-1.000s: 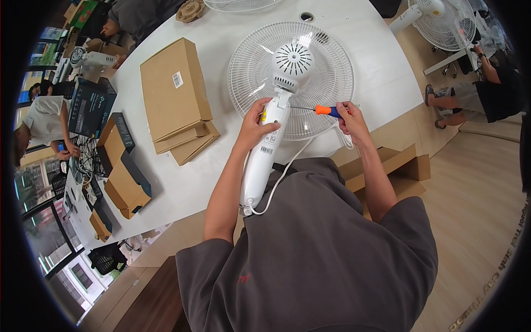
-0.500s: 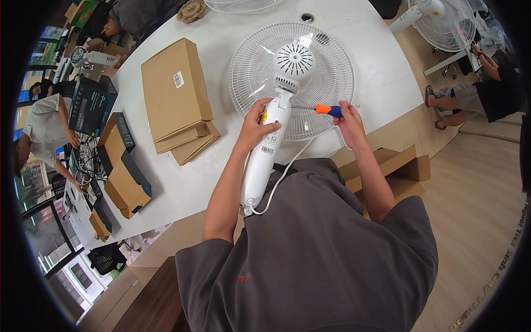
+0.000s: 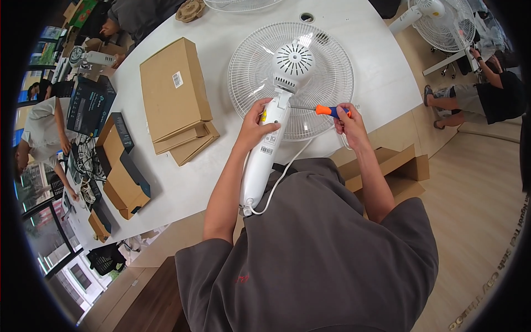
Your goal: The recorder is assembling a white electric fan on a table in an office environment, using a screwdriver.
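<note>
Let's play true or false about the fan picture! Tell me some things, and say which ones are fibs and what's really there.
1. The right hand holds a screwdriver. True.
2. The screwdriver's handle is all green. False: it is orange and blue.
3. The left hand is on the white fan. True.
4. The fan's slotted motor cover faces down. False: it faces up.
5. A flat brown box lies left of the fan. True.

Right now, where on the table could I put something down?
Bare white table shows right of the fan guard, and between that guard and the stacked brown boxes. The left is crowded with tangled cables and an open box.
</note>
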`<state>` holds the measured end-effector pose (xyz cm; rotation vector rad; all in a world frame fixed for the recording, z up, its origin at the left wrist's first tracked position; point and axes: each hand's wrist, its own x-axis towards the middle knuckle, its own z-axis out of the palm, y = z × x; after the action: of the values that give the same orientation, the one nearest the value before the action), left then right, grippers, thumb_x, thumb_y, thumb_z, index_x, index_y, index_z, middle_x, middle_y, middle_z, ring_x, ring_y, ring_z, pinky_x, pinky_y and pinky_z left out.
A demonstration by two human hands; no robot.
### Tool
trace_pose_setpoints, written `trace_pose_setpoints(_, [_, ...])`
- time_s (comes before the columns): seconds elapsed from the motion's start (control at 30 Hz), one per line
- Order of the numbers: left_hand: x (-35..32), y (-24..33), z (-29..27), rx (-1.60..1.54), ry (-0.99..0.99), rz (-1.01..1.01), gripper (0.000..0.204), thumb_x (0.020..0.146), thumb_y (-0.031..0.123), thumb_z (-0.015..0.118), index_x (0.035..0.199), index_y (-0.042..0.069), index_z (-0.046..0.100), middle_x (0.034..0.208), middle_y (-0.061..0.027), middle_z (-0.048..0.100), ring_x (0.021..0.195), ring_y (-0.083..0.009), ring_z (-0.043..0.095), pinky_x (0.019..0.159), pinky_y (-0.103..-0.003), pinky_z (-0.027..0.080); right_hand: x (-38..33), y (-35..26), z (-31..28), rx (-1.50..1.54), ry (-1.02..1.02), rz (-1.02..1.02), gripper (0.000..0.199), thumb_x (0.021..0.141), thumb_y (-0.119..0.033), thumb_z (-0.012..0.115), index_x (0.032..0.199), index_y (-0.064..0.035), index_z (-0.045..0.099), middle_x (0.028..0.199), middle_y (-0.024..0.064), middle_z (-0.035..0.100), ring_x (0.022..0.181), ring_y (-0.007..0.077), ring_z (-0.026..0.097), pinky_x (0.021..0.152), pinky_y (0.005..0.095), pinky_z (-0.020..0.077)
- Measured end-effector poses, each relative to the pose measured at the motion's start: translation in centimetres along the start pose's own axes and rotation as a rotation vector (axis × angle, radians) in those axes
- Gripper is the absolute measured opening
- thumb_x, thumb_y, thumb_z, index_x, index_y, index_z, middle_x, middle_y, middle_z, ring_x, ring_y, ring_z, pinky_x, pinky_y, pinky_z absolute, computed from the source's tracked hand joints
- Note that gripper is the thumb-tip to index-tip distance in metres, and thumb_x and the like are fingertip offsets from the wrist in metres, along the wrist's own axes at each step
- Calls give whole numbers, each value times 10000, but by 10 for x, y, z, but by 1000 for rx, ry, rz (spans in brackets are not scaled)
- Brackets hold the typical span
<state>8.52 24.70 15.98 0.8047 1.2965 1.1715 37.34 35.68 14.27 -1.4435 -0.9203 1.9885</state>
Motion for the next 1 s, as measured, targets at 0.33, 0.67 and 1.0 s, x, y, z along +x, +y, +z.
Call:
trace_pose_setpoints(0.33, [-2,2,1,-12,2,-10,725,678,4,737,1341,43,447,1183,-119,606,1082,-200,586,957,-330,455,-9,-16,0,-102,-107,-92,297,984,-258,588,1176,-60,479,768,31,516,608,93,508,510,245,435])
trace_pose_setpoints(0.67, [0,-1,2,-7,3,-4,720,672,6,739,1331,46,454,1177,-108,603,1074,-198,585,955,-329,454,2,-3,-12,-184,-192,-277,271,967,-182,599,1178,-38,508,776,17,495,655,83,507,579,235,462])
trace_pose_setpoints(1.0, [0,0,1,-17,-6,3,734,673,-3,743,1343,46,449,1193,-115,601,1093,-204,583,958,-331,455,-4,-18,0,-308,-31,18,347,971,-237,612,1209,-15,490,789,29,494,565,59,462,484,211,400])
